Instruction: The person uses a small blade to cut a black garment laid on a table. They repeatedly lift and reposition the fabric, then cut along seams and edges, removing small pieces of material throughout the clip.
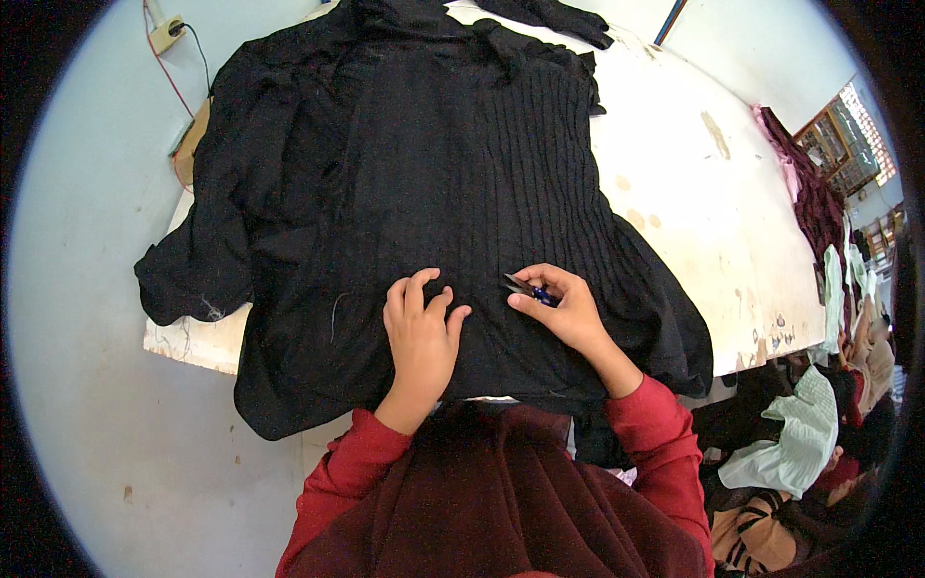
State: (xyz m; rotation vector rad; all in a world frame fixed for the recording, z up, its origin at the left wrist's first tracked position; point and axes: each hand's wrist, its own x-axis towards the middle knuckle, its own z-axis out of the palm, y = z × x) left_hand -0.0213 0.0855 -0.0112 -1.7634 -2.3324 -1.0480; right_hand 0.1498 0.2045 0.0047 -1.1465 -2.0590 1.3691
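Note:
A black garment [414, 164] with rows of narrow pleats on its right side lies spread over the table, its near edge hanging over the front. My left hand [422, 332] rests on the cloth with its fingers apart and bent, holding nothing. To its right, my right hand [564, 310] grips a small pair of thread snips [535, 290] with dark blue handles. Their pointed blades stick out to the left, just above the cloth and slightly apart. A loose pale thread [335, 316] lies on the garment left of my left hand.
The white table [694, 222] shows stains along its right side. Another black cloth piece [559, 17] lies at the far edge. A wall socket [167, 36] with cords is at the upper left. At the right are maroon cloth [805, 169], a pale green garment [795, 433] and other people.

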